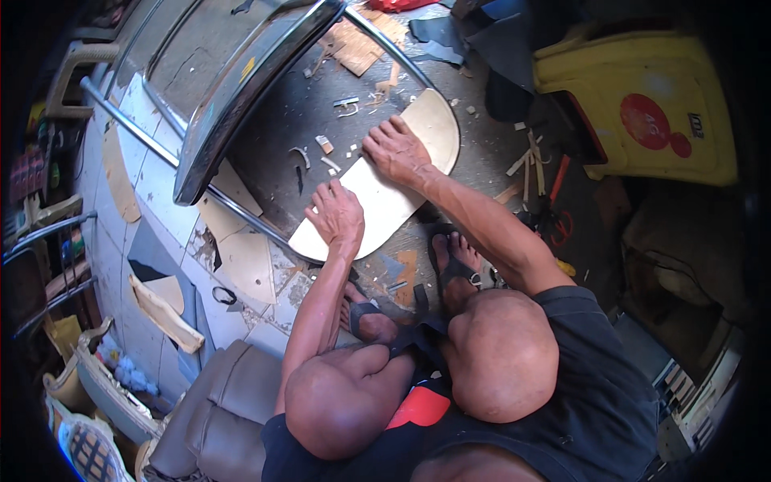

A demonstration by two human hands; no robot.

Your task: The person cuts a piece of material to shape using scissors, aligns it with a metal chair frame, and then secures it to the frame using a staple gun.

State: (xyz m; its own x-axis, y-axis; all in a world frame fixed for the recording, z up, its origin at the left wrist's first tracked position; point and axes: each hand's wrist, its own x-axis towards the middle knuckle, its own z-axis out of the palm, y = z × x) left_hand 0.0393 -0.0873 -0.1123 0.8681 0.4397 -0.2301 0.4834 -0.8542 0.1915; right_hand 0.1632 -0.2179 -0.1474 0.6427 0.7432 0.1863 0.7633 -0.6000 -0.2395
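Observation:
A cream curved board with a straight far edge lies on a dark, scrap-strewn surface framed by chrome tubes. My left hand rests on the board's left part, fingers curled at the straight edge, holding it. My right hand grips the same edge farther up and right, fingers bent. The undersides of both hands' fingers are hidden. A chrome chair frame with a dark curved back stands over the surface at the upper left. My sandalled feet are just below the board.
A yellow plastic seat is at the upper right, near red-handled tools and thin strips. A brown padded seat is at lower left. Cream offcuts lie on the tiles, and piled furniture parts line the left.

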